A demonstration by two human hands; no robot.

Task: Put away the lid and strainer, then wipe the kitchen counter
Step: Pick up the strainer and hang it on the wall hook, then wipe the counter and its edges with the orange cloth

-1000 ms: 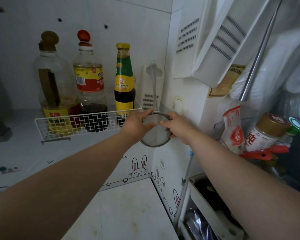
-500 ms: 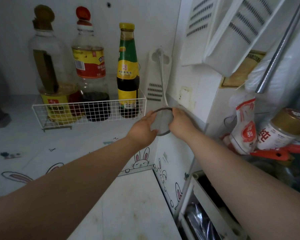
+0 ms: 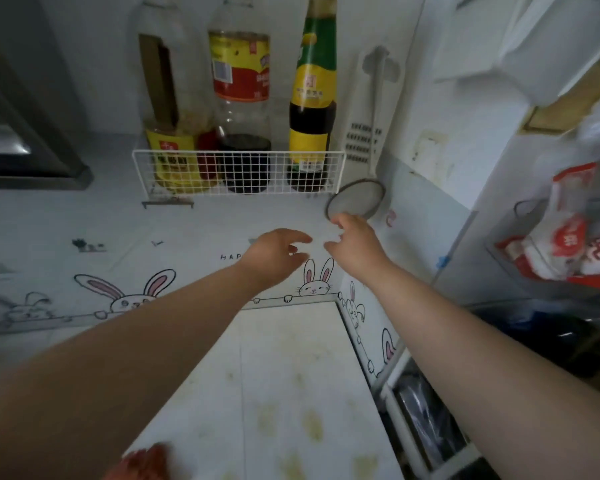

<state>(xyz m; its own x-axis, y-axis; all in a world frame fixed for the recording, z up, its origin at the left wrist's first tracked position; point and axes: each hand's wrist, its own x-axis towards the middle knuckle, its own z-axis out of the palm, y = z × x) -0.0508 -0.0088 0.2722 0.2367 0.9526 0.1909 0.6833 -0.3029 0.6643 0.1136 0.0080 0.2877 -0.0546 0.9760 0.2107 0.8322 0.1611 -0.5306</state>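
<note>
A round metal mesh strainer [image 3: 356, 199] hangs by its long handle from a white wall holder in the corner. Just below it, my right hand [image 3: 357, 242] has its fingers apart and empty, one fingertip close under the strainer's rim. My left hand [image 3: 276, 252] is beside it to the left, also open and empty. The white counter [image 3: 291, 393] under my arms carries yellowish stains. A reddish cloth-like thing [image 3: 142, 462] shows at the bottom edge. No lid is in view.
A white wire rack [image 3: 238, 171] on the back wall holds three sauce and oil bottles. A white grater hangs at upper right. Bags and a jar crowd a shelf on the right [image 3: 561, 244]. A dark appliance [image 3: 21, 157] sits at left.
Both hands have let go of the strainer and dropped back toward me. The strainer now hangs free on the wall. The view has tilted down toward the counter.
</note>
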